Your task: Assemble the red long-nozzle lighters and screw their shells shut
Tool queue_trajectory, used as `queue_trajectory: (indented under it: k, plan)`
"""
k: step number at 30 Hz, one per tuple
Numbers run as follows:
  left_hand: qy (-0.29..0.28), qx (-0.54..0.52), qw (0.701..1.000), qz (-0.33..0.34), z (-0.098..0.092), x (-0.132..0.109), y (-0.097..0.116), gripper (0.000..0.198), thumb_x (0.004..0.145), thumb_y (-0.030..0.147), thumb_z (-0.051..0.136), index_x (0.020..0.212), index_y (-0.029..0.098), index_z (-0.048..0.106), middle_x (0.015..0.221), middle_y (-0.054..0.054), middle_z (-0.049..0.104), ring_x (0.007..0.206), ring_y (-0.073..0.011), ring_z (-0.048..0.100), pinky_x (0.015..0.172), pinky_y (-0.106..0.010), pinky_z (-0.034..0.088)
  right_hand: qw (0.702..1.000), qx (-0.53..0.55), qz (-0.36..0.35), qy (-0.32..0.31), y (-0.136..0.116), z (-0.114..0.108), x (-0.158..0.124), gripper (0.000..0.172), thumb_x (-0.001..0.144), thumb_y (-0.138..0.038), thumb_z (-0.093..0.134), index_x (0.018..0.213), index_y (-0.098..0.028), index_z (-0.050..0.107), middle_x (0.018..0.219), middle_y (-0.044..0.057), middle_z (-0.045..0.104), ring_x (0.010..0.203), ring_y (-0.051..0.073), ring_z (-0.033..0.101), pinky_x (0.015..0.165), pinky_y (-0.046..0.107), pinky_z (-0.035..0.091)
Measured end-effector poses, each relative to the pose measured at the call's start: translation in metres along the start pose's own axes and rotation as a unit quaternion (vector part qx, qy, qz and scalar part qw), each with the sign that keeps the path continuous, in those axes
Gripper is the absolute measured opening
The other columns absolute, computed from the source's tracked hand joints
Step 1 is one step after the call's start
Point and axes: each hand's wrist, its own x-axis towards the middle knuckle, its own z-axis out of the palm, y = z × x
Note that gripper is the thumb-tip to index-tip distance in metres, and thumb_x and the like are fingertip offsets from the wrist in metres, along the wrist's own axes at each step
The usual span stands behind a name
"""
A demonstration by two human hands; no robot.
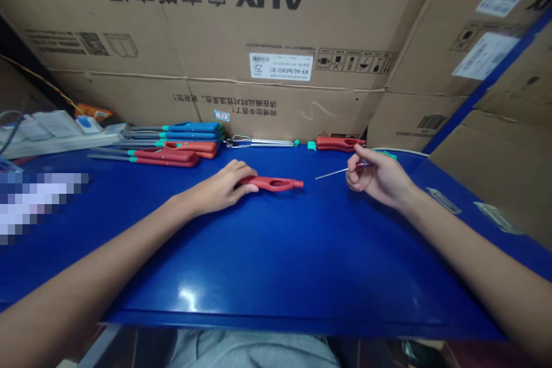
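Note:
My left hand (226,187) is closed around the left end of a red plastic lighter handle (291,184), just above the blue table (284,259). The handle has an oval opening, and its narrow tip points right. To its right, my right hand (377,178) grips a thin screwdriver (333,173) by its dark reddish handle. The metal shaft points left, toward the red handle, and its tip stays apart from it. Just behind my right hand lies another red handle part (338,143), with a small green piece (311,145) at its left end.
Several long-nosed lighters (190,133), blue, orange and red, lie stacked at the back left. Thin metal rods (271,142) lie at the back middle. A white power strip (64,142) with plugs stands far left. Large cardboard boxes (207,40) wall off the back and right.

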Motion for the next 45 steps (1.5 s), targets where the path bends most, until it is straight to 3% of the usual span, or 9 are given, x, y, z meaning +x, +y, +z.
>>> queue_trajectory:
  k: [4, 16, 23, 27, 29, 32, 35, 39, 45]
  plan:
    - [0.038, -0.041, 0.998, -0.041, 0.001, 0.001, -0.008, 0.046, 0.091, 0.055, 0.044, 0.108, 0.014, 0.058, 0.098, -0.009, 0.061, 0.088, -0.0225, 0.055, 0.080, -0.036, 0.046, 1.000, 0.012, -0.010, 0.001, 0.003, 0.008, -0.001, 0.037, 0.081, -0.048, 0.060, 0.059, -0.019, 0.056, 0.048, 0.002, 0.054, 0.045, 0.013, 0.049, 0.047, 0.027, 0.037]
    - [0.039, -0.105, 0.993, -0.042, 0.005, 0.004, 0.004, 0.043, 0.088, 0.054, 0.050, 0.107, 0.017, 0.061, 0.097, -0.006, 0.064, 0.082, -0.0188, 0.058, 0.072, -0.031, 0.046, 0.996, -0.014, -0.084, 0.014, -0.002, 0.015, -0.008, 0.040, 0.085, -0.053, 0.053, 0.062, -0.020, 0.053, 0.050, 0.001, 0.050, 0.046, 0.014, 0.049, 0.047, 0.029, 0.036]
    - [0.040, -0.107, 0.993, -0.027, 0.005, 0.003, 0.010, 0.041, 0.087, 0.054, 0.054, 0.107, 0.018, 0.060, 0.099, -0.006, 0.063, 0.085, -0.0190, 0.057, 0.071, -0.031, 0.045, 0.997, 0.013, -0.061, -0.040, 0.007, 0.022, -0.008, 0.039, 0.079, -0.053, 0.064, 0.063, -0.018, 0.060, 0.051, 0.003, 0.059, 0.048, 0.015, 0.054, 0.048, 0.029, 0.040]
    - [0.048, -0.090, 0.995, -0.002, 0.007, 0.002, 0.016, 0.039, 0.087, 0.053, 0.056, 0.105, 0.019, 0.059, 0.099, -0.006, 0.062, 0.086, -0.0191, 0.057, 0.072, -0.031, 0.046, 0.994, -0.062, -0.067, -0.056, 0.012, 0.027, -0.013, 0.043, 0.082, -0.057, 0.060, 0.065, -0.017, 0.060, 0.054, 0.002, 0.059, 0.049, 0.015, 0.055, 0.049, 0.029, 0.041]
    - [0.078, -0.083, 0.993, 0.007, 0.008, 0.002, 0.021, 0.037, 0.085, 0.050, 0.061, 0.104, 0.019, 0.057, 0.098, -0.005, 0.061, 0.084, -0.0179, 0.056, 0.072, -0.030, 0.046, 0.975, -0.193, -0.097, -0.056, 0.013, 0.029, -0.018, 0.046, 0.087, -0.056, 0.055, 0.064, -0.016, 0.060, 0.054, 0.002, 0.059, 0.049, 0.013, 0.053, 0.051, 0.027, 0.041]
    - [0.152, -0.069, 0.985, 0.038, 0.008, 0.002, 0.030, 0.026, 0.086, 0.039, 0.063, 0.097, 0.018, 0.054, 0.091, -0.003, 0.059, 0.079, -0.0155, 0.054, 0.071, -0.029, 0.045, 0.911, -0.374, -0.163, -0.056, 0.013, 0.033, -0.024, 0.047, 0.094, -0.049, 0.047, 0.063, -0.016, 0.059, 0.055, 0.000, 0.058, 0.051, 0.011, 0.051, 0.054, 0.025, 0.038]
    - [0.182, -0.017, 0.976, 0.121, 0.007, 0.001, 0.039, 0.006, 0.089, 0.020, 0.055, 0.084, 0.017, 0.054, 0.088, -0.004, 0.061, 0.083, -0.0164, 0.053, 0.075, -0.030, 0.043, 0.887, -0.415, -0.200, -0.039, 0.013, 0.034, -0.026, 0.046, 0.097, -0.045, 0.042, 0.065, -0.016, 0.058, 0.056, 0.000, 0.058, 0.053, 0.011, 0.053, 0.055, 0.025, 0.039]
    - [0.104, 0.050, 0.978, 0.176, 0.003, -0.003, 0.050, 0.002, 0.085, 0.017, 0.057, 0.085, 0.017, 0.059, 0.098, -0.007, 0.064, 0.091, -0.0190, 0.053, 0.082, -0.034, 0.041, 0.887, -0.414, -0.205, -0.012, 0.016, 0.029, -0.023, 0.047, 0.097, -0.046, 0.042, 0.064, -0.017, 0.057, 0.055, 0.000, 0.057, 0.052, 0.012, 0.054, 0.055, 0.026, 0.040]
    - [-0.007, 0.021, 0.988, 0.152, 0.000, -0.005, 0.054, 0.036, 0.071, 0.044, 0.072, 0.090, 0.016, 0.061, 0.090, -0.006, 0.063, 0.084, -0.0204, 0.056, 0.079, -0.035, 0.041, 0.883, -0.418, -0.215, -0.004, 0.017, 0.022, -0.020, 0.046, 0.097, -0.046, 0.042, 0.064, -0.017, 0.057, 0.055, -0.001, 0.057, 0.052, 0.011, 0.053, 0.056, 0.026, 0.040]
